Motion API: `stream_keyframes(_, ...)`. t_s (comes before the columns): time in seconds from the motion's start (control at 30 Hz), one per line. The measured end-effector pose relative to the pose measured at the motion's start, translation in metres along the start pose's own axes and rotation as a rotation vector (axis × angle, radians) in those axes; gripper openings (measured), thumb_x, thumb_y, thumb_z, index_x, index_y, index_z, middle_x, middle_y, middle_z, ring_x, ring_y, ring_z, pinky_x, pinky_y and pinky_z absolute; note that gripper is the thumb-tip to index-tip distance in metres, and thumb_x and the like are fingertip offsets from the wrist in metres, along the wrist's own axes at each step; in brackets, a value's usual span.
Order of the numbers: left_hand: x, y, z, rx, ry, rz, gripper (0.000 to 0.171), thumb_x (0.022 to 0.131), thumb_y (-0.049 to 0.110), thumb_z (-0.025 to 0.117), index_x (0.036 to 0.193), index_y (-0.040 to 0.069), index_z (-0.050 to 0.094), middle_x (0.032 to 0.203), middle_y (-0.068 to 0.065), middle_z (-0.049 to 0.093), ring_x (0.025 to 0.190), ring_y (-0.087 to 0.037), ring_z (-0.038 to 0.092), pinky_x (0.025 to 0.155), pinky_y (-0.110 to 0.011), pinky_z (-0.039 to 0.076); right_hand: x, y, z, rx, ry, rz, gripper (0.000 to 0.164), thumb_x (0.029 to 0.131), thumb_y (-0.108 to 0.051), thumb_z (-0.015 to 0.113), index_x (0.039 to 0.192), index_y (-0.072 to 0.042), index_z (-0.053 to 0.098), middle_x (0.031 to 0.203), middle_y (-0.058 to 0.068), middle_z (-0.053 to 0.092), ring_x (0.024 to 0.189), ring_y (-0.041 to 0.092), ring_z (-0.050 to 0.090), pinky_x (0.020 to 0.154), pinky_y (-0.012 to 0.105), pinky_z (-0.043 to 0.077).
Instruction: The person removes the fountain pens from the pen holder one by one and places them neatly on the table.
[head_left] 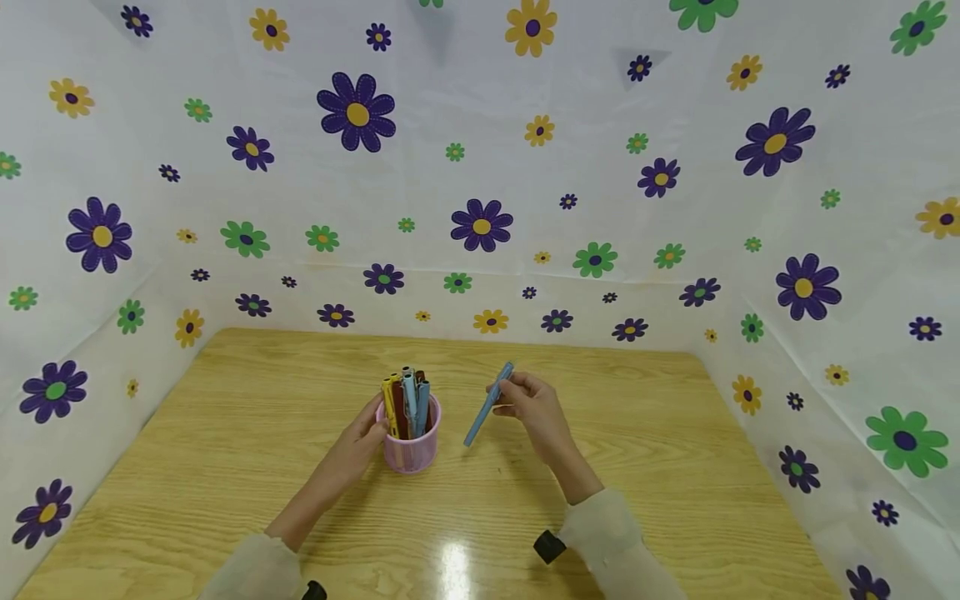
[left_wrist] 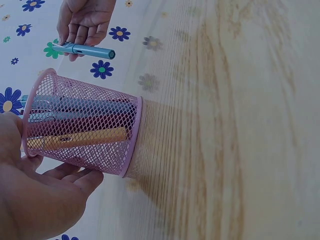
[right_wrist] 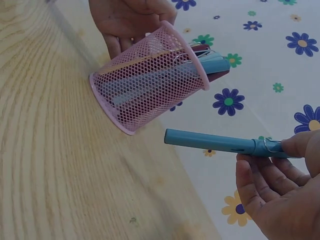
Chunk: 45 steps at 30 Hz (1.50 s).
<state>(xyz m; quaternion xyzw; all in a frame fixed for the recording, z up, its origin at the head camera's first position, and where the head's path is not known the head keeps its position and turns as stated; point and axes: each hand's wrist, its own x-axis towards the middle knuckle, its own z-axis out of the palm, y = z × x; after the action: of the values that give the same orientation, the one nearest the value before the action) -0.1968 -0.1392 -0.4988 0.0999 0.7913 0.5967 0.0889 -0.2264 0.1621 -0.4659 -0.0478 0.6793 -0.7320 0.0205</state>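
A pink mesh pen cup (head_left: 410, 454) stands upright on the table, holding several pens (head_left: 408, 404) in yellow, dark red and light blue. My left hand (head_left: 362, 437) grips the cup from its left side, thumb near the rim and fingers along the mesh (left_wrist: 82, 125). To the right of the cup, my right hand (head_left: 536, 408) pinches a teal-blue pen (right_wrist: 210, 141) by its clip end between thumb and fingers. That pen slants above the table, its lower end pointing toward the cup and apart from it.
The wood-grain table (head_left: 645, 433) extends around both hands. A white flower-printed sheet (head_left: 427, 192) encloses its back and sides. Black straps or devices (head_left: 550, 547) show at the cream sleeves (head_left: 611, 529).
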Motion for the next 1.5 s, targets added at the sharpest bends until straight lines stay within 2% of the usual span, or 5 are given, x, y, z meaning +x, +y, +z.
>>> stream_keyframes(0.33,0.0,0.001,0.0,0.0,0.001,-0.013,0.063,0.111,0.026,0.041,0.166,0.01,0.016,0.168,-0.023,0.019,0.153,-0.043,0.017,0.122,-0.061,0.017,-0.004,0.007,0.004,0.009,-0.027,0.031,0.028,0.107,-0.011,0.056,0.119,0.013,0.062,0.123,0.031,0.066,0.097,0.026,0.07,0.093,0.053,0.058)
stream_keyframes(0.57,0.001,0.002,0.0,0.003,-0.005,-0.021,0.064,0.111,0.026,0.042,0.167,0.009,0.014,0.168,-0.024,0.018,0.153,-0.045,0.017,0.121,-0.063,0.017,-0.004,0.013,0.006,-0.007,-0.043,0.041,0.028,0.107,-0.011,0.056,0.119,0.013,0.063,0.121,0.032,0.067,0.093,0.021,0.07,0.089,0.046,0.06)
stream_keyframes(0.83,0.001,0.0,0.001,-0.019,0.0,-0.024,0.063,0.111,0.026,0.041,0.167,0.011,0.016,0.169,-0.022,0.018,0.153,-0.044,0.019,0.121,-0.062,0.021,-0.004,0.017,0.01,-0.007,-0.031,0.075,0.027,0.106,-0.008,0.057,0.121,0.015,0.062,0.116,0.029,0.07,0.092,0.023,0.07,0.091,0.051,0.059)
stream_keyframes(1.07,0.002,0.0,0.001,-0.031,-0.01,-0.003,0.062,0.112,0.025,0.039,0.167,0.012,0.015,0.169,-0.022,0.019,0.153,-0.043,0.017,0.121,-0.062,0.019,-0.002,0.024,0.013,-0.011,-0.059,0.08,0.03,0.106,-0.007,0.057,0.122,0.018,0.059,0.117,0.031,0.069,0.09,0.02,0.071,0.087,0.045,0.061)
stream_keyframes(1.5,-0.001,0.002,0.001,-0.009,0.004,-0.016,0.063,0.111,0.026,0.041,0.166,0.009,0.016,0.168,-0.024,0.018,0.152,-0.045,0.018,0.121,-0.062,0.02,-0.005,0.03,0.016,-0.075,-0.06,0.103,0.029,0.102,-0.005,0.062,0.124,0.014,0.06,0.115,0.027,0.071,0.094,0.026,0.072,0.091,0.052,0.059)
